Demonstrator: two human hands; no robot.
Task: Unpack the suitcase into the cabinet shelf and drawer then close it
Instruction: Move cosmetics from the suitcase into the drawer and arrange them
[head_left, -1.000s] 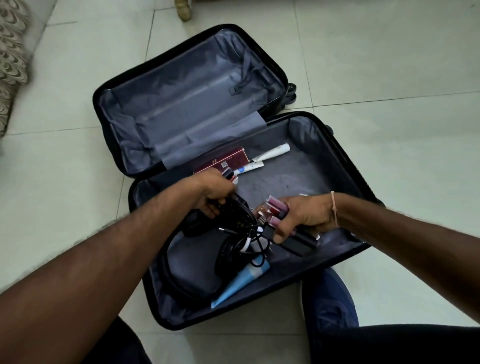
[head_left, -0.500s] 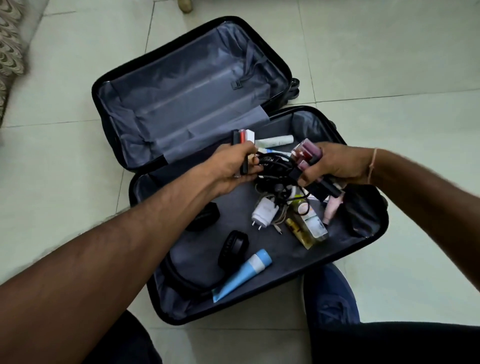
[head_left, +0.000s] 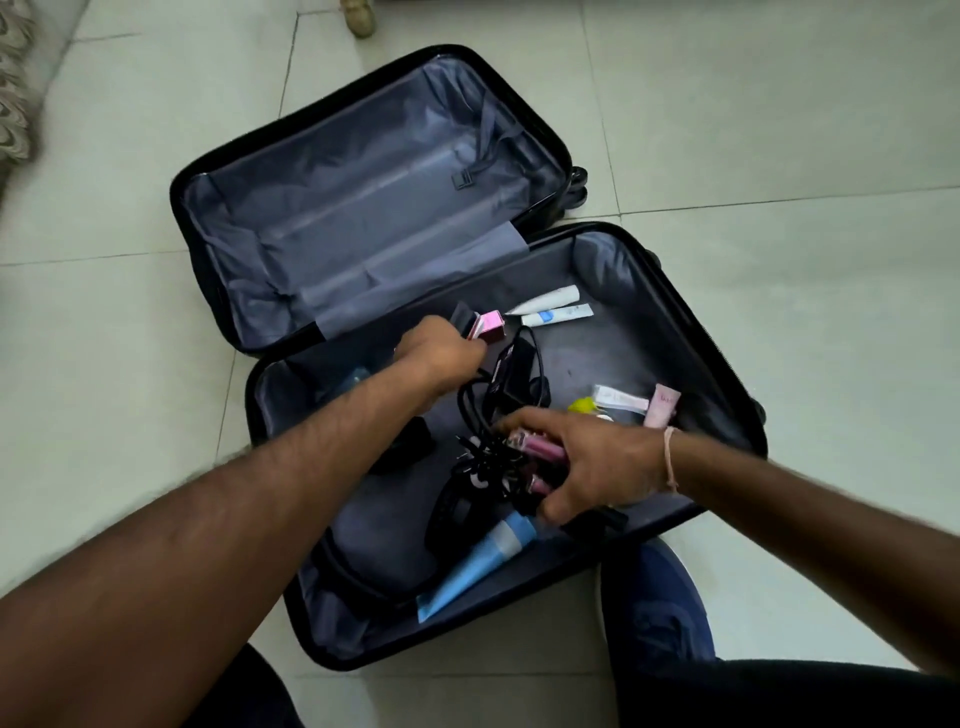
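A black suitcase (head_left: 691, 322) lies open on the tiled floor, its grey-lined lid (head_left: 363, 208) flat at the back. My left hand (head_left: 441, 353) grips a small pink box (head_left: 488, 326) and black cables (head_left: 498, 395) over the near half. My right hand (head_left: 587, 467) holds pink tubes (head_left: 540, 447) and a tangle of black cable low in the case. Black headphones (head_left: 452, 514) and a blue tube (head_left: 483, 561) lie at the front. Two white tubes (head_left: 556, 306) sit at the back, small bottles (head_left: 623, 402) on the right.
Pale floor tiles surround the suitcase. A patterned cushion edge (head_left: 15, 93) shows at far left and a furniture foot (head_left: 358, 15) at the top. My blue shoe (head_left: 654, 608) rests just in front of the case.
My right hand has dropped from the middle of the case down to the front with the pink tubes and cables. My left hand stays near the back, still gripping its items.
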